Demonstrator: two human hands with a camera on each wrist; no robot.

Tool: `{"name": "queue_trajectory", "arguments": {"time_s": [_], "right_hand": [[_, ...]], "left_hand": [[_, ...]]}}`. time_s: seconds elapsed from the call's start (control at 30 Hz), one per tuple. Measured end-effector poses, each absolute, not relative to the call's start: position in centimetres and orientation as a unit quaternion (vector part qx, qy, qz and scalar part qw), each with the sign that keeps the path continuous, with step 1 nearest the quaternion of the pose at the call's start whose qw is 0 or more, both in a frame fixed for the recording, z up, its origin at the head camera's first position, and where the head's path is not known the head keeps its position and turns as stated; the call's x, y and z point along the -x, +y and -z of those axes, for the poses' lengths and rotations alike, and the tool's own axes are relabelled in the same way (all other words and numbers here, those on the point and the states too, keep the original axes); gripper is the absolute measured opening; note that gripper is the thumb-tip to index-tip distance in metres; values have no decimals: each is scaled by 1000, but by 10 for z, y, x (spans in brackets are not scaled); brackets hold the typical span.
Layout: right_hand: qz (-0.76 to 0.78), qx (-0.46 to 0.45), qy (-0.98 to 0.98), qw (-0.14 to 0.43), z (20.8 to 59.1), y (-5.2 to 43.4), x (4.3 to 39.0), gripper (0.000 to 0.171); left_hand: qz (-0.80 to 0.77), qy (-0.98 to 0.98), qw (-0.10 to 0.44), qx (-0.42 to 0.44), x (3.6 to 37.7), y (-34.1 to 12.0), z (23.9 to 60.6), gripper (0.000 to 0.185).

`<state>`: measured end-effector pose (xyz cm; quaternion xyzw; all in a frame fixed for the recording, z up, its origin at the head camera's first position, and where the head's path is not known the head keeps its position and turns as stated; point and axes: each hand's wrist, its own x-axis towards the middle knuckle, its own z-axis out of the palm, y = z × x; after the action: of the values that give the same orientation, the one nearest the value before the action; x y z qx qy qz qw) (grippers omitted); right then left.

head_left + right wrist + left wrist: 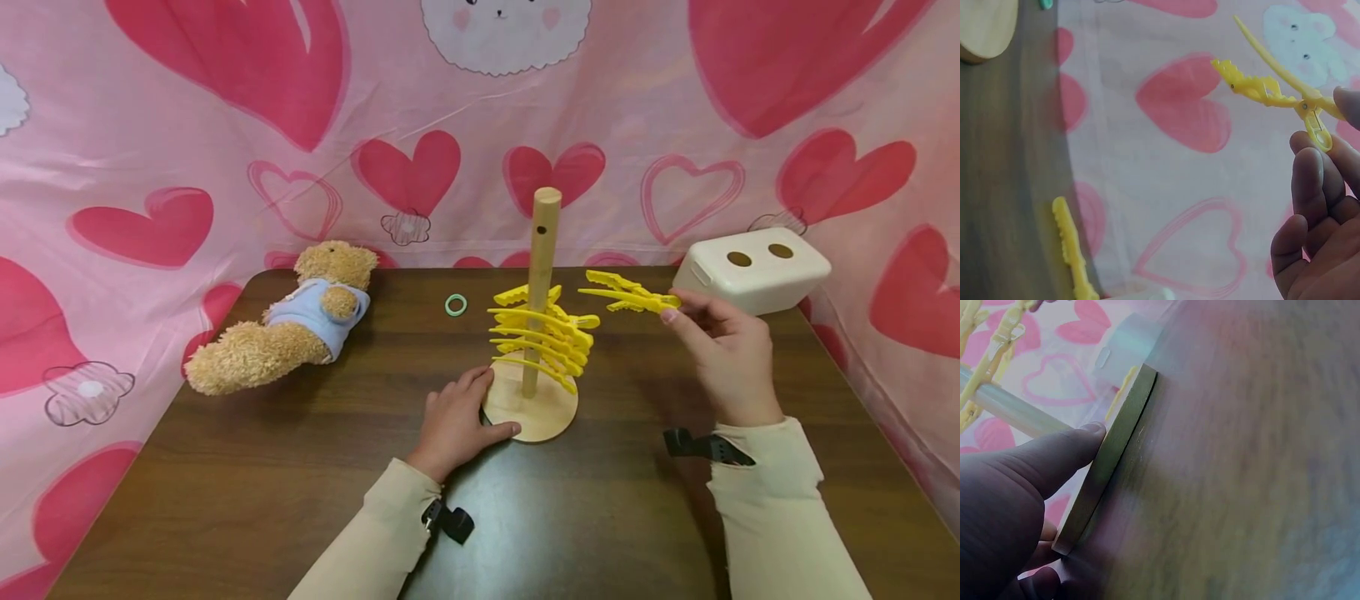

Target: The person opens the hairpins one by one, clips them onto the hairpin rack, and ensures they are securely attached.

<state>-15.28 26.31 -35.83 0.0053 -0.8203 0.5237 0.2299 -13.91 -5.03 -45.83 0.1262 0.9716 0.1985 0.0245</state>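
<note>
A wooden stand (546,242) with an upright post and a round base (538,425) stands mid-table. Several yellow hair clips (577,340) are clamped one above another on the post. My left hand (453,423) grips the near left side of the base, thumb on its top face and fingers round the edge, as the left wrist view also shows. To the right of the post, my right hand (731,358) pinches another yellow hair clip (1309,103) by its handle end. That clip's two prongs are spread and point towards the post.
One more yellow clip (1069,240) lies on the table beside the white box (750,275) with round holes, back right. A teddy bear (315,321) in a blue top lies back left. Behind the stand is a small green ring (456,305). Pink heart-print cloth (480,108) hangs behind.
</note>
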Motion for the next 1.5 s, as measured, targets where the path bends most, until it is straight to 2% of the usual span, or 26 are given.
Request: {"name": "queue_trajectory", "arguments": {"time_s": [0.2,0.63,1.03,1.5], "right_hand": [[-537,-21,-805,252,345,256,143,30],[-583,-91,-756,284,318,238,116,31],[-555,-118,-773,283,315,215,106,34],[-561,-167,-755,296,319,191,109,37]], "left_hand": [[-198,970,2,-140,138,-51,458,92],[-196,971,4,-137,138,-51,459,92],[-191,972,1,-138,135,-50,456,91],[-165,977,-2,-139,134,-47,455,92]]}}
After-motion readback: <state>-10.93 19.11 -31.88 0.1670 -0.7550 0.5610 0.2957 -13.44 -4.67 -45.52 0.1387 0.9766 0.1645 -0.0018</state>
